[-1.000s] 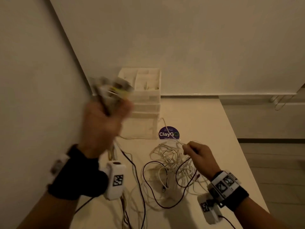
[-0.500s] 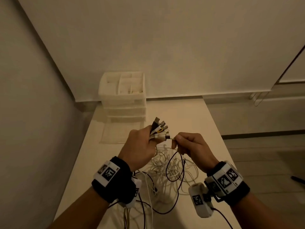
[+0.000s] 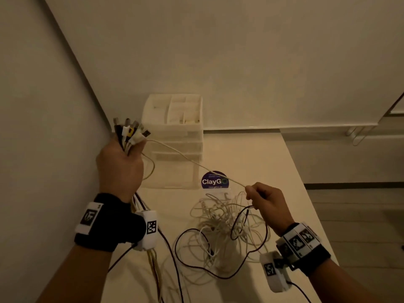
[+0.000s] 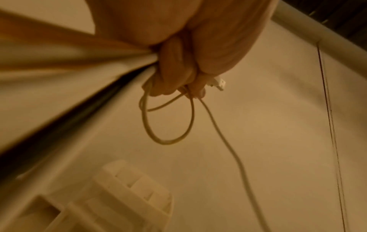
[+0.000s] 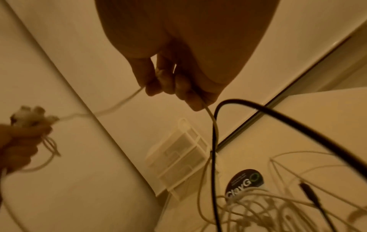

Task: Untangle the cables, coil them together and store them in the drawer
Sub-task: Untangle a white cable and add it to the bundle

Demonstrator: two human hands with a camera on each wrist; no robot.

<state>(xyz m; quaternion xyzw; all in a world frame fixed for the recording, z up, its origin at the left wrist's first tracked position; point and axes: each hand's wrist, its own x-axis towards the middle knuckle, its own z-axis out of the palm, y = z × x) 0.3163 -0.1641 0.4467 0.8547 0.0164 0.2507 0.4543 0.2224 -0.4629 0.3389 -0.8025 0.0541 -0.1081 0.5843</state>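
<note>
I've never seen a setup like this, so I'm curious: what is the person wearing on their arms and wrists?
Both forearms are bare, with no sleeves. Each wrist carries a black band with white tags printed in black square-pattern markers. A small white camera box, also marked, sits on the inner side of each wrist, with a thin black cable trailing from it.

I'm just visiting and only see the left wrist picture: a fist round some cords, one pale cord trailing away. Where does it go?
Observer: The pale cord stretches across to the right hand, whose fingers pinch it.
Operator: And past that hand?
Observer: It drops toward a tangle of cables lying on the table.
Operator: What sticks out above the fist?
Observer: A fan of plugs, black, white and one yellow, gripped by the left hand.
</note>
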